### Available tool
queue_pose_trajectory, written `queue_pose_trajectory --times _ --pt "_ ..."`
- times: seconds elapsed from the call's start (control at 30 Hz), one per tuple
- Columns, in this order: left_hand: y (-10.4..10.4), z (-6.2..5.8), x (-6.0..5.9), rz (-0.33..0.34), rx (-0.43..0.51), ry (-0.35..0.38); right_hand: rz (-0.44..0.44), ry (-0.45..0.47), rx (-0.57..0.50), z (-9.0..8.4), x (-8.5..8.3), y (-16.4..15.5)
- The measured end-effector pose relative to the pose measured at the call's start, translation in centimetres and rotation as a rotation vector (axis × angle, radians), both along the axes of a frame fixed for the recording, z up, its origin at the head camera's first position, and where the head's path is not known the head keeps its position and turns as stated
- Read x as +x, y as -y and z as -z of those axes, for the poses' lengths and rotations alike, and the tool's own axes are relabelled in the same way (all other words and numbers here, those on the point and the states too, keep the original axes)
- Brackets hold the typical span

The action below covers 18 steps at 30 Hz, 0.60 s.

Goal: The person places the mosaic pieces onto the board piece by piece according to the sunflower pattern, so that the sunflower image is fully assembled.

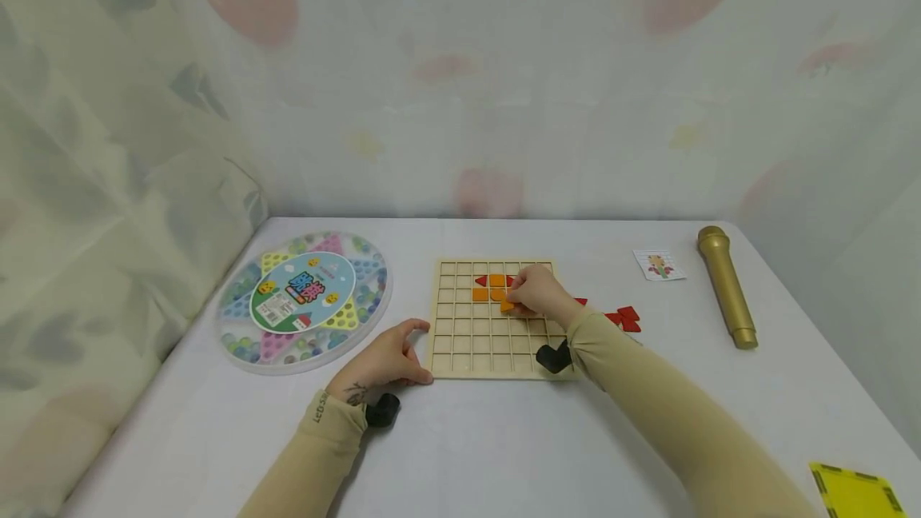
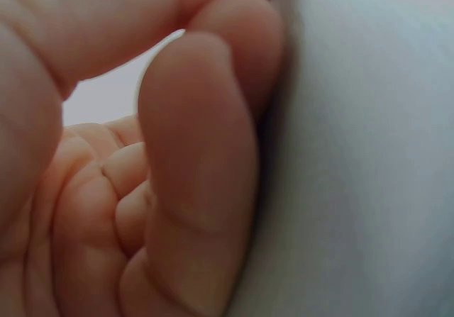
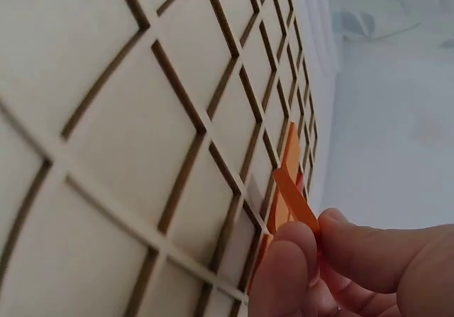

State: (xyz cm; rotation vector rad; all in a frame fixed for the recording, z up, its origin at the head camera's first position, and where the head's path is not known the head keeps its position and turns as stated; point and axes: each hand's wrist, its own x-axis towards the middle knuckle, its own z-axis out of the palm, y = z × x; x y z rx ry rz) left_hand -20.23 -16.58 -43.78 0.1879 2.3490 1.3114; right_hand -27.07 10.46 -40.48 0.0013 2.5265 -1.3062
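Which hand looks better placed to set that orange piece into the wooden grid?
The right hand, most likely: it already pinches the orange piece just over the grid board. The left hand rests on the table at the board's left edge, holding no piece.

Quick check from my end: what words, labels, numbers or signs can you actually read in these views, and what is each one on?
"LEO-037", roughly, reads along the cuff of the left sleeve; the last characters are uncertain.
Large coloured characters on the round label of the marble game case: too blurred to read.
Small barcode sticker on that same label: too small.
Picture card by the gold microphone: a drawing, no legible words.
Both wrist views: no text.
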Motion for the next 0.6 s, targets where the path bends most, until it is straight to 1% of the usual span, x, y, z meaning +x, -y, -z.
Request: queue_pose_trajectory --times 0.07,0.17,0.43,0.6 --pt "0.0 0.0 0.0 0.008 -0.008 -0.008 0.009 0.0 -0.005 0.3 -0.1 0.5" --pt "0.0 0.1 0.0 0.008 0.004 -0.004 0.005 -0.009 0.029 0.6 -0.1 1.0" --pt "0.0 0.1 0.0 0.023 -0.01 -0.016 0.008 -0.086 0.102 0.9 0.3 1.8" --pt "-0.1 0.0 0.0 0.006 -0.001 -0.006 -0.013 -0.175 0.255 0.9 0.4 2.3"
